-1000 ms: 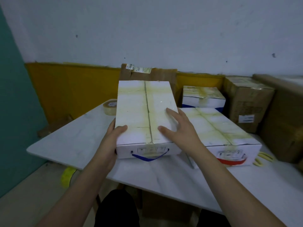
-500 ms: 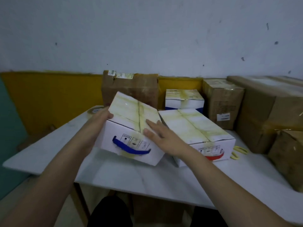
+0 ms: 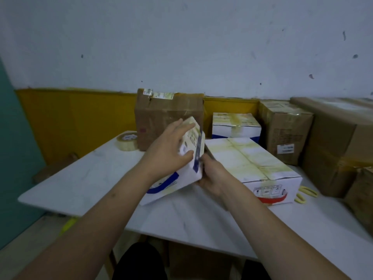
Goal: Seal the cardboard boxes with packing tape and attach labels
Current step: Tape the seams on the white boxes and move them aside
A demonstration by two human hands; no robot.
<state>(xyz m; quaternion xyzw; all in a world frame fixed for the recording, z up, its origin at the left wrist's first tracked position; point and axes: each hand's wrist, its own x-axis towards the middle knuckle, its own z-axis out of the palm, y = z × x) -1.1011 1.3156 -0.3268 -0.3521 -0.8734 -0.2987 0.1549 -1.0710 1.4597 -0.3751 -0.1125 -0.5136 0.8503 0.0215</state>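
White counter (image 3: 84, 178) against a pale wall with a yellow band, boxes crowding its far side.

Both hands tip a white box (image 3: 171, 178) on edge at the counter's middle: left hand (image 3: 167, 150) spread flat on it, right hand (image 3: 212, 174) gripping its right side. A taped white box (image 3: 252, 164) sits just beside, tape roll (image 3: 127, 141) left, yellow scissors (image 3: 305, 194) right, brown cartons (image 3: 333, 142) behind.

tilted box (image 3: 171, 182) on table (image 3: 80, 178) | taped box (image 3: 250, 164) right | tape roll (image 3: 127, 141) behind-left

Left hand (image 3: 167, 150) fingers spread, right hand (image 3: 214, 176) grip closed
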